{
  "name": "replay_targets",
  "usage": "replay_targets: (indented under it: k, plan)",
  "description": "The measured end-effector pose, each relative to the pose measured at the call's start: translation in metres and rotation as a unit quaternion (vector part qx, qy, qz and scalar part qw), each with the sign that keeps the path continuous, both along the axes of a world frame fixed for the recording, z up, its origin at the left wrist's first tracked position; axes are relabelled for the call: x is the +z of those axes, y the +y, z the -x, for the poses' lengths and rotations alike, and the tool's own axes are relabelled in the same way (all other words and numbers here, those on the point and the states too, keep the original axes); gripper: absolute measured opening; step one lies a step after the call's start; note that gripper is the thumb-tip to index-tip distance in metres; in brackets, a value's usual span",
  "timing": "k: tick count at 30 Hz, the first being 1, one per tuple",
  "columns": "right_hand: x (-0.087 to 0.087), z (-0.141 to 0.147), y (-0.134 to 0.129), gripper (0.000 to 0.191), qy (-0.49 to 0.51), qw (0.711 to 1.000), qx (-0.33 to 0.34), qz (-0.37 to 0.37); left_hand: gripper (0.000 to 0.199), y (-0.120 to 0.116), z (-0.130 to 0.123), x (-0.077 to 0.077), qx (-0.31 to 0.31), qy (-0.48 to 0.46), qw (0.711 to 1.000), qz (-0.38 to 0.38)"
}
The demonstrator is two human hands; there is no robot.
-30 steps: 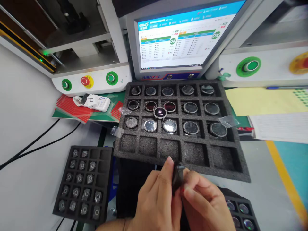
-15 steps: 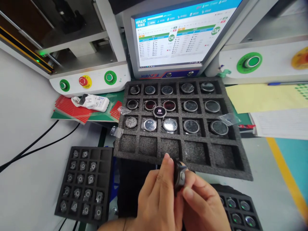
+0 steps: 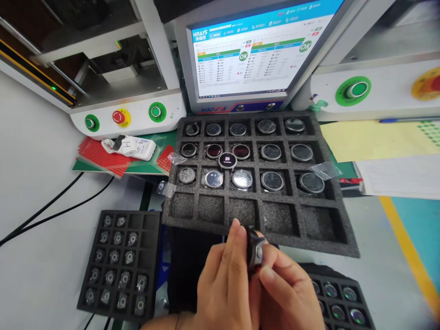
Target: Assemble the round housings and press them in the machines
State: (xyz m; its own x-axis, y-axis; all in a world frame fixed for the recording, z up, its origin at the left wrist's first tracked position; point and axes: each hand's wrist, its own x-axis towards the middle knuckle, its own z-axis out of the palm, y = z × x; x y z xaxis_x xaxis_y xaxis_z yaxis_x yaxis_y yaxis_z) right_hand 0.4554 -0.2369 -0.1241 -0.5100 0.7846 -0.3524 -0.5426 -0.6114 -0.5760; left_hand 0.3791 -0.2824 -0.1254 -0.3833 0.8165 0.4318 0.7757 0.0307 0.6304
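Observation:
A dark round watch case (image 3: 256,251) with a silver rim and a side button stands on edge between my hands, in front of the foam tray (image 3: 343,229). My left hand (image 3: 225,279) lies against its face side, fingers extended together and closed on it. From the other side, the fingers and thumb of my right hand (image 3: 288,284) pinch it near its lower edge. A small red spot shows by the right fingertips; what it is I cannot tell. Several round watch cases sit in the tray's pockets, and one lit watch (image 3: 227,160) rests across the dividers.
A black tray (image 3: 149,238) of small wrapped parts is at lower left, another tray (image 3: 360,286) of round glossy pieces at lower right. Behind stand a monitor (image 3: 240,59) and machine panels with buttons (image 3: 119,117). A white device (image 3: 137,147) lies on red sheets.
Inside the left machine, a pale block and the parts around it have shifted. My hands and the watch case stay nearly in place; the view has moved slightly.

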Motion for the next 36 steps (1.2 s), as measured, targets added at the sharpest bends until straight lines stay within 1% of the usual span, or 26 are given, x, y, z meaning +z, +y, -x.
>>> replay_targets:
  k: [4,7,9,11,14,19,21,23,25,27,28,29,30,31,33,34,36]
  plan:
    - [-0.003,0.0,-0.003,0.009,-0.008,1.0,-0.011,-0.021,0.046,0.003,-0.006,0.0,0.021,-0.017,1.0,-0.011]
    - [-0.003,0.003,-0.003,0.009,0.014,0.999,-0.016,-0.03,0.042,0.003,-0.006,0.001,0.032,-0.033,0.999,-0.009]
    - [-0.003,0.006,0.0,0.014,0.032,0.998,-0.038,-0.024,0.04,0.001,-0.005,0.003,0.032,-0.053,0.998,-0.006]
    - [-0.002,0.009,0.002,0.028,0.04,0.997,-0.058,-0.017,0.038,-0.001,-0.005,0.005,0.024,-0.077,0.997,-0.004]
    - [-0.003,0.012,0.005,0.042,0.043,0.998,-0.05,-0.011,0.036,-0.003,-0.005,0.011,0.014,-0.097,0.995,0.014]
    - [-0.004,0.014,0.003,0.043,0.057,0.998,-0.036,0.01,0.035,-0.004,-0.001,0.015,0.003,-0.092,0.995,0.04]
    - [-0.004,0.015,0.002,0.042,0.044,0.998,-0.034,0.006,0.038,-0.003,0.006,0.014,-0.028,-0.092,0.995,0.04]
    - [-0.003,0.015,0.003,0.039,0.008,0.998,-0.052,-0.03,0.039,-0.002,0.014,0.014,-0.085,-0.098,0.991,0.033]
    - [-0.004,0.012,0.005,0.038,-0.029,0.99,-0.088,-0.102,0.037,-0.001,0.023,0.016,-0.125,-0.122,0.984,0.041]
    - [-0.004,0.006,0.009,0.038,-0.079,0.967,-0.144,-0.195,0.034,-0.001,0.03,0.021,-0.122,-0.153,0.978,0.065]
    - [-0.004,0.002,0.011,0.038,-0.109,0.952,-0.159,-0.238,0.032,-0.002,0.033,0.024,-0.118,-0.172,0.975,0.08]
    - [-0.004,-0.001,0.014,0.037,-0.137,0.939,-0.158,-0.272,0.032,-0.002,0.035,0.026,-0.122,-0.191,0.97,0.092]
    - [-0.003,-0.004,0.016,0.034,-0.156,0.933,-0.138,-0.294,0.031,-0.001,0.036,0.029,-0.138,-0.208,0.963,0.101]
    - [-0.002,-0.006,0.019,0.03,-0.163,0.932,-0.102,-0.307,0.031,-0.001,0.038,0.03,-0.159,-0.222,0.956,0.109]
    - [0.001,-0.007,0.022,0.025,-0.137,0.939,-0.018,-0.315,0.028,0.0,0.039,0.031,-0.201,-0.23,0.945,0.116]
    - [0.004,-0.006,0.023,0.022,-0.12,0.941,0.007,-0.316,0.027,0.001,0.04,0.031,-0.214,-0.221,0.945,0.112]
    - [0.008,-0.003,0.023,0.016,-0.098,0.944,0.023,-0.314,0.026,0.001,0.04,0.03,-0.223,-0.197,0.949,0.102]
